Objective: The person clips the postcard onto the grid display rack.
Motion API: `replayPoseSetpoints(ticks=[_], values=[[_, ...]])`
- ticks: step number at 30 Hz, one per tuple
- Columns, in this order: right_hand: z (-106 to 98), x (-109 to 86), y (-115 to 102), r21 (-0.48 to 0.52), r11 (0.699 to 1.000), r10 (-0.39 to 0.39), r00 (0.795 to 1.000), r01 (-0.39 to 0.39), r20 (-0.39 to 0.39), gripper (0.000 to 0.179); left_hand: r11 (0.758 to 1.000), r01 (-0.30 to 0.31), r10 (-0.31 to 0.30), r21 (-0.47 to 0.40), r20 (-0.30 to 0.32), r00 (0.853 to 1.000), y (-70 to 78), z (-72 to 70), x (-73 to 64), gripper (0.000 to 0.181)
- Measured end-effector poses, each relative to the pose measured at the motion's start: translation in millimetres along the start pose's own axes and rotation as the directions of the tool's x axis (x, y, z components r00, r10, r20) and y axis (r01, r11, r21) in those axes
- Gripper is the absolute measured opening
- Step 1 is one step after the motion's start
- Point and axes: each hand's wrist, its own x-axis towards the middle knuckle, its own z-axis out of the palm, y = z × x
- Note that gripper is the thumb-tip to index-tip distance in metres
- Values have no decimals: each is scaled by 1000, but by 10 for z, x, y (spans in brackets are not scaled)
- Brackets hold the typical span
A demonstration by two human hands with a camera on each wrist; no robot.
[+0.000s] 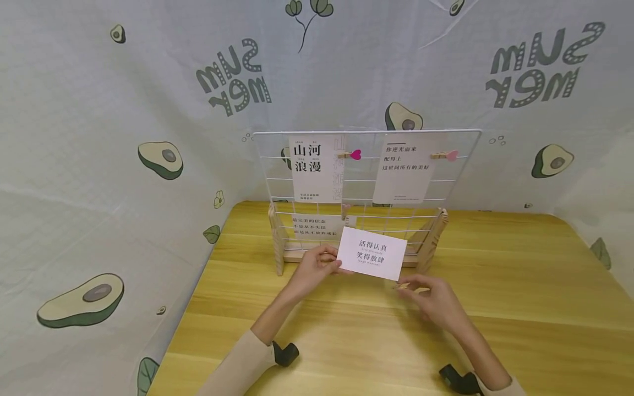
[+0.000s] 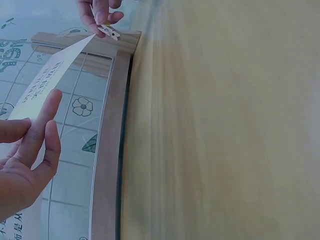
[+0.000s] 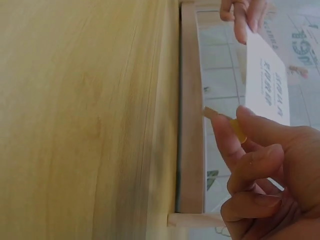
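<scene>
My left hand (image 1: 312,270) pinches a white card (image 1: 372,253) with dark printed characters by its left edge, thumb in front. The card hangs tilted before a white wire grid rack (image 1: 369,132), its right end lower. Near the card's lower right corner, my right hand (image 1: 433,300) pinches a small wooden clothespin (image 2: 109,32) between thumb and finger; a yellow part (image 3: 238,131) shows on it in the right wrist view. Whether the clothespin touches the card cannot be told. The held card partly hides the rack's lower middle.
Two printed cards, one upper left (image 1: 309,184) and one upper right (image 1: 402,184), hang on the grid by clothespins with a magenta heart (image 1: 356,154) and a pink heart (image 1: 452,155). A lower card (image 1: 317,225) hangs below. Wooden feet (image 1: 278,247) support the rack on the wooden table (image 1: 356,352).
</scene>
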Motion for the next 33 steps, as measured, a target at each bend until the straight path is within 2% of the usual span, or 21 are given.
replayPoseSetpoints(ticks=[6,11,15,18,23,27,31,33], values=[[11,4,-3,-42,999,-37,997,34,-66,18,1000,-19,19,-18,-12,1000,18,98,120,19],[21,12,18,-19,999,-50,995,48,-91,22,999,-32,31,-7,-16,999,22,177,206,20],[10,6,32,8,1000,-23,994,24,-103,26,999,-31,33,37,-61,998,24,222,272,17],[1,2,35,29,999,-40,995,43,-96,24,999,-30,34,45,-89,995,20,249,304,15],[-16,-10,19,16,996,-90,991,92,-101,19,998,-55,54,-9,-46,997,-7,298,344,14],[-48,-8,-18,-27,999,-46,993,44,-105,27,997,-69,68,-28,-30,997,-24,320,363,13],[-101,-4,-49,-51,998,34,993,-40,-111,33,998,-63,61,-19,-51,997,-8,331,372,12],[-130,0,-51,-47,998,42,991,-49,-128,32,998,-60,59,-21,-55,997,9,335,375,13]])
